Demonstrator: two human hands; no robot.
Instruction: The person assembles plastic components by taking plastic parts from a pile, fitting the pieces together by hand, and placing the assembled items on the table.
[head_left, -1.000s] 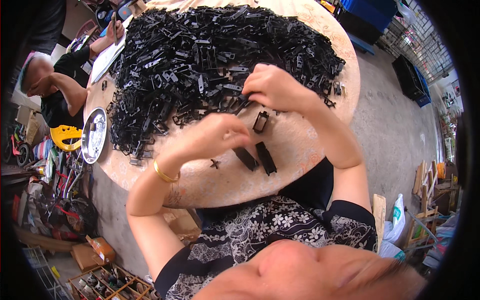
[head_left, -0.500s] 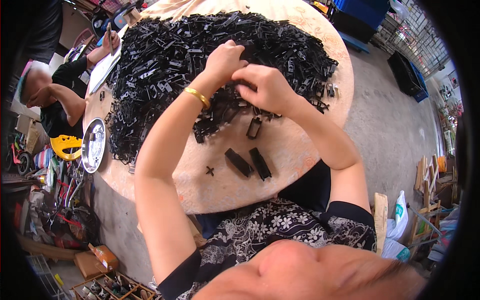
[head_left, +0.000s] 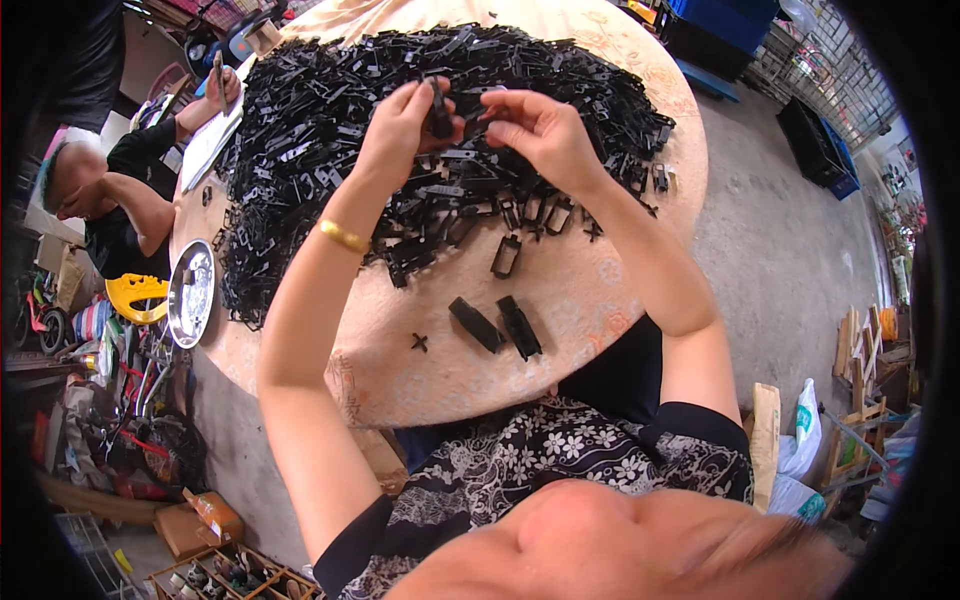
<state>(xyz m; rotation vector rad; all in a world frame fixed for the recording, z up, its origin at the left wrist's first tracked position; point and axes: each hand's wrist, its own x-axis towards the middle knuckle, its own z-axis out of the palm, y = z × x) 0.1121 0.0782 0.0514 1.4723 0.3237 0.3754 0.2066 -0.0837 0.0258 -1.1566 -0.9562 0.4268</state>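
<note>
My left hand (head_left: 402,122) is closed around a dark, elongated black plastic part (head_left: 440,110), held upright over the heap. A short gap to the right of it, my right hand (head_left: 545,135) has its fingers bent toward the thumb; whatever is at its fingertips blends into the dark heap. Beneath both hands spreads a big heap of black plastic parts (head_left: 330,130). On the cloth nearer to me lie a black rectangular frame (head_left: 507,257), two longer black pieces side by side, the left piece (head_left: 476,325) and the right piece (head_left: 519,328), and a small black cross-shaped piece (head_left: 420,343).
The round table has a patterned peach cloth (head_left: 400,390). A metal tray (head_left: 191,293) stands at its left edge beside a yellow plastic item (head_left: 137,297). Another person (head_left: 130,190) sits at the left, near papers (head_left: 210,145). Dark crates (head_left: 815,150) stand on the floor at right.
My hands were together over the heap and have come apart. The left has moved left with the black part now showing; the right has shifted slightly right and up.
</note>
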